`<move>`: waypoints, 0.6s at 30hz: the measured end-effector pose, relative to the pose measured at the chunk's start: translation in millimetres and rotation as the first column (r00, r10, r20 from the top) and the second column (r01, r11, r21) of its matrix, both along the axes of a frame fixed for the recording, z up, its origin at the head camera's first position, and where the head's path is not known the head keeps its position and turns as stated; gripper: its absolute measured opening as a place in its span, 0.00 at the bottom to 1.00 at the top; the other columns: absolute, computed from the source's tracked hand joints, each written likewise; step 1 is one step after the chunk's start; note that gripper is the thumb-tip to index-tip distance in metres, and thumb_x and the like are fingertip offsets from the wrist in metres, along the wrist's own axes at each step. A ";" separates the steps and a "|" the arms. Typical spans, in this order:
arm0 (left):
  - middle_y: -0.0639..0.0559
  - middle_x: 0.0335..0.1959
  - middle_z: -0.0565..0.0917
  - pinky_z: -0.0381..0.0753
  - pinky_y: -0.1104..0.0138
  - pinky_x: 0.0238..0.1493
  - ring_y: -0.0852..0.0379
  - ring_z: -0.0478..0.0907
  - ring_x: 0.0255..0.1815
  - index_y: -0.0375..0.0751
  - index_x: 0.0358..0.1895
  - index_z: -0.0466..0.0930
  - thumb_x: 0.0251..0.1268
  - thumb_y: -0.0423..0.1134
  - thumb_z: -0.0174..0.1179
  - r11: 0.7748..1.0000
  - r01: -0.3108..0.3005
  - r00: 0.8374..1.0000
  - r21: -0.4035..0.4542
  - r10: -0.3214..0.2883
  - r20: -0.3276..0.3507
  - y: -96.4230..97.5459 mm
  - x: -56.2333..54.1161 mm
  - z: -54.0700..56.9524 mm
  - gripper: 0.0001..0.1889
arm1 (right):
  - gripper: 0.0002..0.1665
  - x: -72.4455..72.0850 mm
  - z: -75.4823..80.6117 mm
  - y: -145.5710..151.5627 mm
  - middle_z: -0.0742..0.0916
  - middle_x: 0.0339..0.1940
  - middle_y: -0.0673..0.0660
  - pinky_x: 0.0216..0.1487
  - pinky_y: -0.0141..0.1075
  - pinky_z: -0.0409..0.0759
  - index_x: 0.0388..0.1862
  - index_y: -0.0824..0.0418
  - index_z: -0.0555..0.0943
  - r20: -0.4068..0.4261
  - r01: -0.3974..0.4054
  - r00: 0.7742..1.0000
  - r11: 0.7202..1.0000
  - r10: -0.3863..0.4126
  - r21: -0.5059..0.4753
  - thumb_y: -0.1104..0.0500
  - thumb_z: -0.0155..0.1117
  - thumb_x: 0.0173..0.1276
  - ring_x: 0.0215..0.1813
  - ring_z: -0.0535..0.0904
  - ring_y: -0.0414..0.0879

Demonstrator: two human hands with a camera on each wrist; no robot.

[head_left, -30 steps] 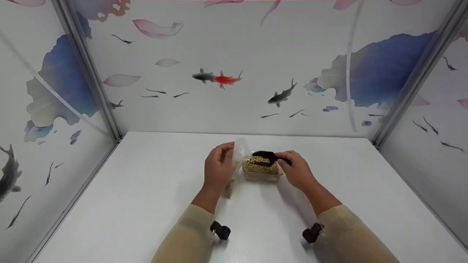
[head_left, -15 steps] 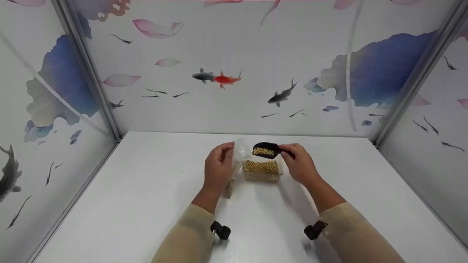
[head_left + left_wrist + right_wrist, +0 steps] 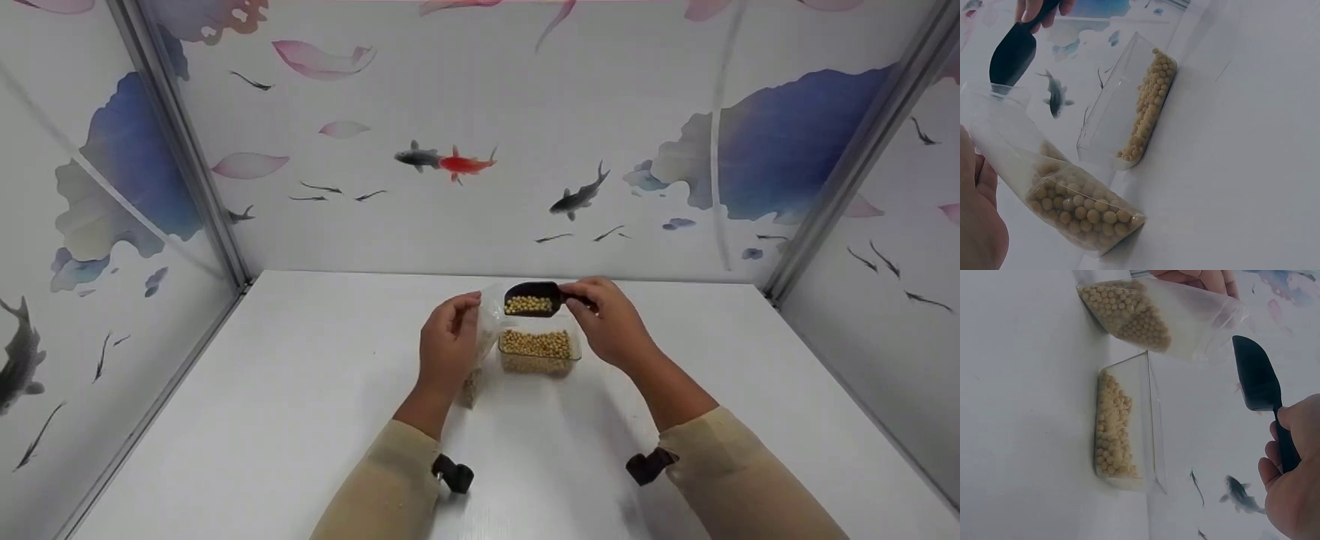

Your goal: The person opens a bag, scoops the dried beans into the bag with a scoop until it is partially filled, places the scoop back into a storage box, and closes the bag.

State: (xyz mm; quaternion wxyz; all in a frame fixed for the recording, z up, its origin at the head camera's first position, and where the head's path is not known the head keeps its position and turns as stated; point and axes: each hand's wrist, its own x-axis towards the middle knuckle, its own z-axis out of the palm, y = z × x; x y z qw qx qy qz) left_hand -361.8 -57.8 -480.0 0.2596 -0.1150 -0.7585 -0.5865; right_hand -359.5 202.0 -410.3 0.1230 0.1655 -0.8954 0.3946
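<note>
Right hand grips loaded scoop, frame centre; left hand pinches bag open, so keep level, tip slowly

Left grip pinching, right grip raised

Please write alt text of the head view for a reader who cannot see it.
The right hand holds a black scoop of beans above a clear box of beans on a white table. The left hand holds a clear bag beside it.
</note>
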 end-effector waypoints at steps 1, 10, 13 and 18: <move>0.58 0.64 0.87 0.83 0.63 0.71 0.58 0.82 0.70 0.47 0.57 0.84 0.85 0.41 0.56 1.000 0.000 1.000 0.001 0.000 0.003 -0.1 0.0 0.0 0.10 | 0.19 0.8 2.8 -2.1 0.83 0.64 0.59 0.65 0.52 0.83 0.68 0.60 0.84 -0.005 -0.005 1.000 1.000 0.006 0.015 0.60 0.59 0.84 0.64 0.81 0.55; 0.57 0.64 0.86 0.84 0.62 0.70 0.58 0.82 0.69 0.47 0.58 0.84 0.85 0.41 0.56 1.000 0.006 1.000 0.004 -0.006 -0.014 -0.8 2.5 1.1 0.10 | 0.16 9.6 23.4 -20.0 0.86 0.57 0.59 0.62 0.53 0.85 0.62 0.61 0.87 -0.199 -0.015 0.978 0.971 0.064 0.238 0.64 0.64 0.81 0.63 0.81 0.58; 0.58 0.64 0.87 0.85 0.62 0.69 0.59 0.82 0.68 0.46 0.57 0.84 0.85 0.41 0.57 1.000 0.001 1.000 0.007 -0.001 -0.017 -0.8 2.3 1.5 0.09 | 0.15 12.1 27.0 -24.3 0.86 0.56 0.60 0.61 0.52 0.85 0.61 0.61 0.88 -0.249 0.009 0.966 0.959 0.065 0.283 0.64 0.65 0.80 0.61 0.81 0.58; 0.58 0.63 0.87 0.86 0.61 0.66 0.58 0.83 0.66 0.44 0.56 0.85 0.85 0.40 0.57 1.000 -0.010 1.000 0.014 0.011 -0.018 -1.0 2.5 1.8 0.10 | 0.15 13.5 28.2 -26.8 0.86 0.56 0.60 0.62 0.52 0.85 0.61 0.61 0.88 -0.273 0.038 0.961 0.955 0.046 0.294 0.64 0.65 0.79 0.61 0.81 0.58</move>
